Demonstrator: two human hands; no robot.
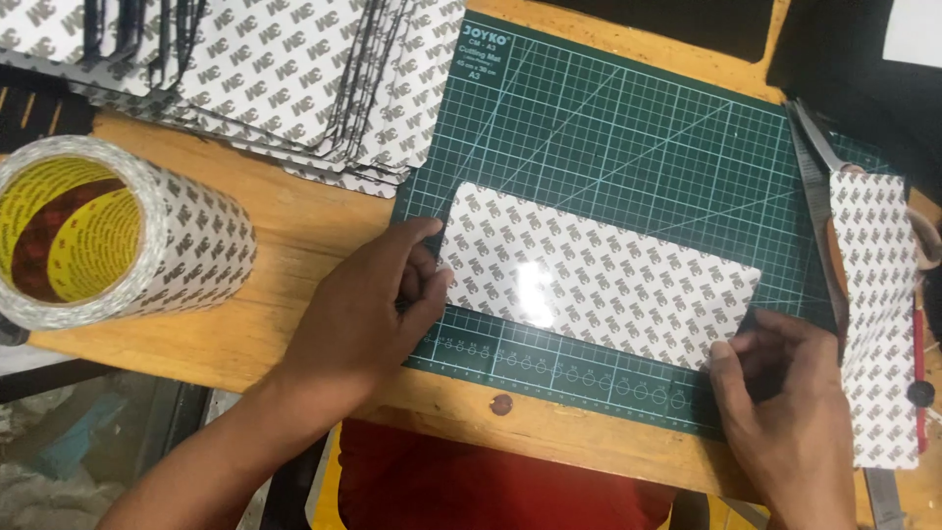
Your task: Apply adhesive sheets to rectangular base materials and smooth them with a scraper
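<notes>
A white patterned strip (599, 278) lay lengthwise across the green cutting mat (628, 137), between both hands: left hand (368, 304) fingers pinched its left end, right hand (785, 393) fingers gripped the right corner.

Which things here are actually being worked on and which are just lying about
In hand: left hand and right hand grip opposite ends of the patterned sheet lying on the green cutting mat.

Lying about: big tape roll, stack of patterned sheets, narrow patterned strip, scissors.
</notes>
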